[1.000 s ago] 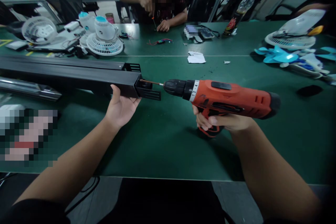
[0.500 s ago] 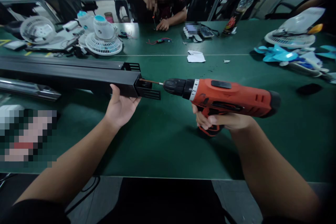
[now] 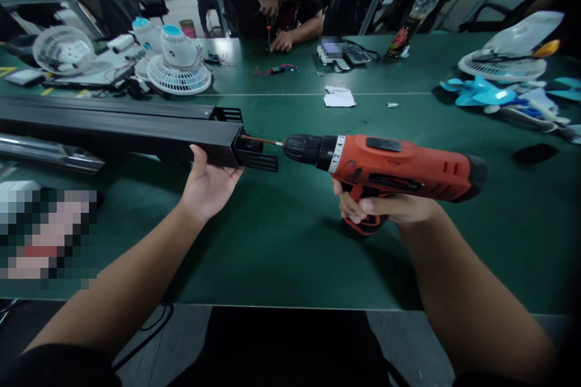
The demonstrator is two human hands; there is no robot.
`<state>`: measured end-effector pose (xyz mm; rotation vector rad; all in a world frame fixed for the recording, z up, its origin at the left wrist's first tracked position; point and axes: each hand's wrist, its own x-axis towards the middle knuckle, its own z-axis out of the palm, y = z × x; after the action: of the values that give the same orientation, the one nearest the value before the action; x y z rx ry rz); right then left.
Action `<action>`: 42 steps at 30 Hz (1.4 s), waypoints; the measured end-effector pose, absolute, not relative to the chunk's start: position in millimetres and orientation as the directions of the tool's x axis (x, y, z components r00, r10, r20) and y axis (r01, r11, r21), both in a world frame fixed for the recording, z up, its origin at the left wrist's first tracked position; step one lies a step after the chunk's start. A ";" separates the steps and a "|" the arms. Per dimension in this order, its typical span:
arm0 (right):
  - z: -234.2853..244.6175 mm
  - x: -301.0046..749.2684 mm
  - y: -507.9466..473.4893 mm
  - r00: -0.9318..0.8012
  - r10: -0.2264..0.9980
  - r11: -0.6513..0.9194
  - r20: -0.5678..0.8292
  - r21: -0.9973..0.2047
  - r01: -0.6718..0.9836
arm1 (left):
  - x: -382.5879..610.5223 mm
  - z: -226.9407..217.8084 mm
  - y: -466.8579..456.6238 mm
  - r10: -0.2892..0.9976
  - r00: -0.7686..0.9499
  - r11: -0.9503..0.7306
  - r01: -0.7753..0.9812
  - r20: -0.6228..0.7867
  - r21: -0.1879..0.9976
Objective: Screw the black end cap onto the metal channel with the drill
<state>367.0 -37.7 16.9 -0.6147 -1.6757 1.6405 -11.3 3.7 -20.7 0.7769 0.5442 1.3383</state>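
Black rectangular tube [image 3: 181,136], centre-left of frame: left hand [image 3: 211,186] grips end from below, presumably as support; right hand [image 3: 394,208] wrapped round orange-red cordless drill [image 3: 408,164], right of centre, bit [image 3: 267,141] lined up with mouth.

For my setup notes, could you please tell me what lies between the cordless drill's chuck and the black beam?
A long, thin bit spans that stretch in the head view; a slotted tab also juts in.

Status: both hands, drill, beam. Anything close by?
Left hand supporting black beam near its end, thumb on near side. Right hand gripping orange drill. Drill bit at beam's open end. Second black beam alongside, behind.
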 end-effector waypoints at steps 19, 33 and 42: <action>15.3 365.8 -36.7 -0.683 0.706 0.093 0.188 -0.980 -0.173 | -7.2 -14.4 0.0 0.989 0.133 0.036 -0.638 0.064 0.769; 11.1 371.8 -35.8 -0.649 0.748 0.060 0.141 -0.988 -0.145 | -9.2 -16.5 0.6 0.988 0.146 0.064 -0.653 0.042 0.754; 14.2 370.7 -36.6 -0.657 0.742 0.054 0.137 -0.988 -0.146 | -6.4 -12.2 -1.6 0.989 0.132 0.038 -0.637 0.061 0.770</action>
<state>370.7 -36.6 14.2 -0.6048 -1.6628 1.6826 -6.4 -1.6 -12.2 0.7628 0.5860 1.3636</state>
